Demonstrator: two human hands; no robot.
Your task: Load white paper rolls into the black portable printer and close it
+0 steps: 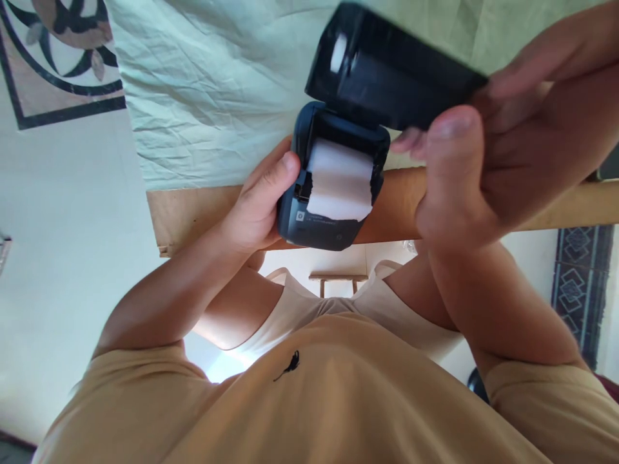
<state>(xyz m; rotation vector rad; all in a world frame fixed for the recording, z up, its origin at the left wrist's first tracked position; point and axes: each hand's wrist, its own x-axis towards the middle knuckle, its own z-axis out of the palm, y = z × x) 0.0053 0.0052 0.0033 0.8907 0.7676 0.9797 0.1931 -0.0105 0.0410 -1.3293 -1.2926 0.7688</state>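
My left hand [264,203] is closed around the left side of a small dark portable receipt printer [322,235], thumb on its edge. Its paper bay is open, and a white paper roll [341,177] sits inside with a torn end hanging over the front. Just above it, a black flat rectangular piece [391,71] with a white oval patch is tilted; whether it is joined to the printer I cannot tell. My right hand [467,174] grips this piece's right end, thumb along the lower edge. Motion blurs the skin at the right, so some fingers are unclear.
A pale green cloth [207,84] covers the table, whose wooden edge [193,206] runs beneath my hands. My legs and a small wooden stool [338,277] are below. Patterned floor tiles [68,58] show at upper left. A dark object [609,166] lies at the right edge.
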